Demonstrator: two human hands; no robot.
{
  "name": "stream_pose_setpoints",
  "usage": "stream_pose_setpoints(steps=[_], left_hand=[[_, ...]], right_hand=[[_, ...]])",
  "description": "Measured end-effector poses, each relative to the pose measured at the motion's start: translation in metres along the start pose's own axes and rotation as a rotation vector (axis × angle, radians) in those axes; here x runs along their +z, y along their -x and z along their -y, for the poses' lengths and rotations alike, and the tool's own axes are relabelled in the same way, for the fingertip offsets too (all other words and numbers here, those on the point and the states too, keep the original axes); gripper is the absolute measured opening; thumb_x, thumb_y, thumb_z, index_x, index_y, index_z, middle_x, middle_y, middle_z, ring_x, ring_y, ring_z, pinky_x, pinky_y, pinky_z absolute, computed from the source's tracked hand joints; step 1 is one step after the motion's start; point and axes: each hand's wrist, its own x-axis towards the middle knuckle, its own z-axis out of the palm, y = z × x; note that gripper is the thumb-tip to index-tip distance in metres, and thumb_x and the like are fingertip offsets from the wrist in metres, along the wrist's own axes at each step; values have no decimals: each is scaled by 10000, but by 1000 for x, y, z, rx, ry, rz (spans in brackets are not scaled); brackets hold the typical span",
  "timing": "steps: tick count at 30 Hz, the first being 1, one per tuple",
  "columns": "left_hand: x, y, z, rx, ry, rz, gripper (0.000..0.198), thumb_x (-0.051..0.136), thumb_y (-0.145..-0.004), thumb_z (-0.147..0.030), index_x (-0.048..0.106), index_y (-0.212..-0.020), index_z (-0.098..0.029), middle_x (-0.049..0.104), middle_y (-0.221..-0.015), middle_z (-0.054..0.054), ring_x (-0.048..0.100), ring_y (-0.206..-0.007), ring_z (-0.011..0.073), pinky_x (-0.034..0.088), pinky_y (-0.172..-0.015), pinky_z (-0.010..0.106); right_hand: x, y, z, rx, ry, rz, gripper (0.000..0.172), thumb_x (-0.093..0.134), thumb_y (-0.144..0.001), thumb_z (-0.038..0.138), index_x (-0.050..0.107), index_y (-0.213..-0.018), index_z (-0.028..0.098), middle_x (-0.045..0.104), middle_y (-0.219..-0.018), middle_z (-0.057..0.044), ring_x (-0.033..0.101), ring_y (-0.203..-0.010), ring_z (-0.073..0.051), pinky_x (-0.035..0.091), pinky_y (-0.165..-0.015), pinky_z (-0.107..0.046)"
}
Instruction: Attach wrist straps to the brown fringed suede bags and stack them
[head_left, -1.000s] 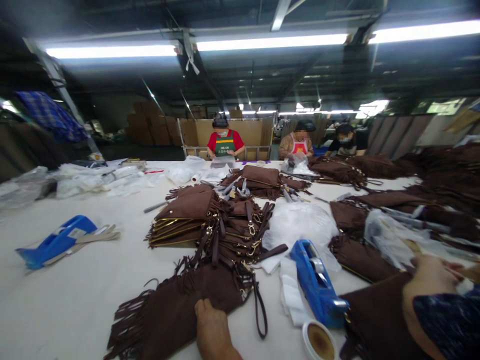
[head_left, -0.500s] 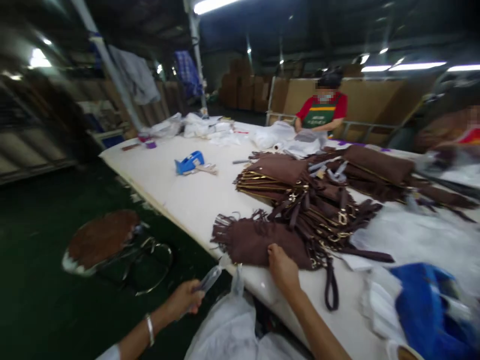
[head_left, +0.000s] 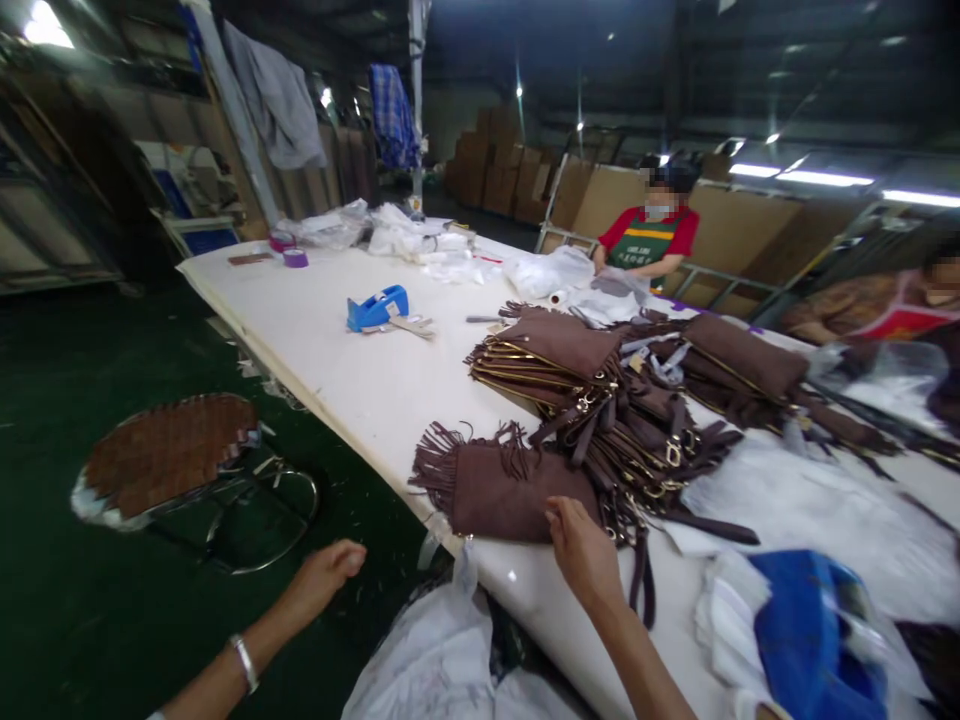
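A dark brown pouch (head_left: 499,495) with a fringed left end lies flat at the table's near edge. My right hand (head_left: 581,545) is over its right half, fingers curled together with the tips at the fabric; whatever they pinch, if anything, is hidden. Off the table's edge to the left, my left hand (head_left: 334,575) is closed, and nothing shows in it. Clear plastic strips (head_left: 430,550) hang at the table edge below the pouch. Just behind is a heap of similar brown pouches (head_left: 566,340) with gold zips, clasps and wrist straps.
On the white table (head_left: 315,350) stands a blue tape dispenser (head_left: 379,308). Clear plastic bags (head_left: 810,520) and a blue bundle (head_left: 814,630) lie at right. A stool (head_left: 176,455) is on the floor at left. A co-worker (head_left: 652,240) sits across the table.
My left hand has drawn back to the left and let go of a clear plastic strip. My right hand stays over the pouch. The view has shifted slightly.
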Motion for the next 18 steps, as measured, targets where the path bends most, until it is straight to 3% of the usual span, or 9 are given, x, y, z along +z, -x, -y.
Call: stream_pose_setpoints(steps=[3, 5, 7, 10, 15, 18], left_hand=[[31, -24, -56, 104, 124, 86, 527, 531, -757, -647, 655, -961, -177, 684, -999, 89, 602, -987, 261, 448, -817, 340], [55, -30, -85, 59, 207, 149, 553, 542, -747, -666, 654, -930, -157, 693, -993, 112, 619, -975, 265, 448, -845, 355], [73, -28, -99, -51, 234, 147, 592, 552, -714, -707, 644, -871, -144, 704, -916, 116, 641, -909, 271, 455, -834, 374], [81, -22, -98, -133, 211, 142, 601, 569, -703, -716, 644, -870, -144, 711, -866, 98, 652, -861, 265, 459, -830, 381], [75, -22, -87, -155, 302, 348, 493, 690, -724, -549, 662, -1007, -147, 725, -936, 94, 658, -924, 266, 485, -790, 339], [75, -19, -92, -169, 439, 309, 490, 733, -720, -450, 645, -1094, -146, 721, -1014, 103, 656, -961, 255, 503, -781, 314]], right_hand=[[-1, 9, 0, -60, 42, -2, 285, 430, -912, 170, 590, -1140, 230, 609, -1061, -70, 578, -940, -212, 456, -787, -308], [4, 16, 4, -91, 68, 15, 323, 452, -887, 121, 612, -1140, 244, 601, -1089, -80, 546, -978, -236, 456, -822, -333], [10, 23, 11, -88, 61, 3, 363, 452, -873, 75, 618, -1149, 242, 590, -1127, -86, 518, -1011, -246, 454, -854, -345], [18, 30, 27, -97, -17, -1, 373, 476, -851, 37, 625, -1128, 237, 582, -1154, -77, 495, -1046, -239, 453, -889, -336], [25, 36, 53, -148, -151, 6, 310, 516, -846, 53, 632, -1070, 235, 595, -1128, -64, 505, -1045, -222, 466, -891, -344], [20, 42, 49, -180, -342, -10, 293, 486, -876, 90, 627, -1080, 246, 593, -1160, -60, 529, -1070, -200, 466, -907, -324]])
